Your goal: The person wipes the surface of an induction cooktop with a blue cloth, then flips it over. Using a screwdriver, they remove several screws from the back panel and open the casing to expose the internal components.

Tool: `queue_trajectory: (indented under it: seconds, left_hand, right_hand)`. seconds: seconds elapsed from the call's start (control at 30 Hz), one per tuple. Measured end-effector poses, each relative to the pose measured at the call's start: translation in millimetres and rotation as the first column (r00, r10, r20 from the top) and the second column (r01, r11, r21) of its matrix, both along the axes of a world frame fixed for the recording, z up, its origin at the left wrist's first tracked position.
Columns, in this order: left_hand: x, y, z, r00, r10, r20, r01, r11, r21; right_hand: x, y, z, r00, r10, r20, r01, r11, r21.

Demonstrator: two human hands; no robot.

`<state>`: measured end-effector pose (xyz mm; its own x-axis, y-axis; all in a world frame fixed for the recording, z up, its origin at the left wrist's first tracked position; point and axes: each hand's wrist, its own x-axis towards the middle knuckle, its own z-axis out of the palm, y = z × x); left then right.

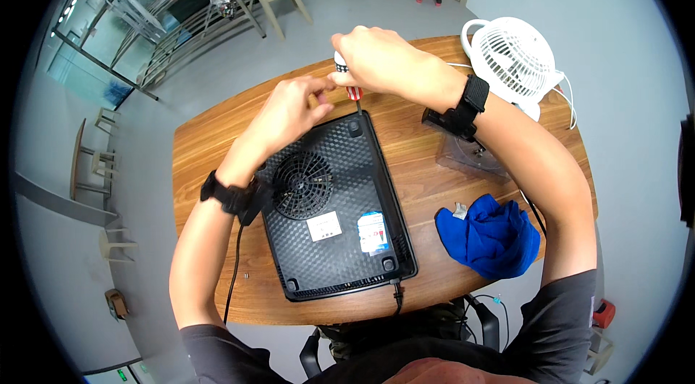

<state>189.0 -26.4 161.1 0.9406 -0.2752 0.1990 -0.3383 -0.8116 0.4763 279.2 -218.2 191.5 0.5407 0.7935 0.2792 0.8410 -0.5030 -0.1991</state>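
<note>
A black induction cooker (337,264) lies bottom side up on the wooden table, showing a round fan grille (302,185), rubber feet and two labels. My right hand (373,60) is wrapped round the handle of a screwdriver (354,94), red and white with a black-and-white end. Its shaft points down at the cooker's far right corner, by a foot; the tip's exact seat is too small to make out. My left hand (288,112) hovers over the far left part of the cooker, thumb apart from the fingers, fingertips close to the screwdriver handle.
On the right of the table stand a white fan (514,58), a clear plastic box (467,156) and a crumpled blue cloth (489,235). A power cord (397,296) leaves the cooker's near edge. Small metal bits (246,275) lie at the near left.
</note>
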Motion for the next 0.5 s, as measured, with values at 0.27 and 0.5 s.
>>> queue_trajectory:
  seconds: [0.27,0.5]
  left_hand:
    - [26,-12,8,0.977,0.020,-0.213,-0.071,0.969,-0.236]
    - [34,-20,-4,0.980,0.084,-0.182,-0.130,0.957,-0.259]
  right_hand:
    - [5,5,-4,0.998,0.051,0.032,-0.049,0.996,-0.072]
    - [0,11,5,0.998,-0.056,-0.014,0.053,0.988,-0.146]
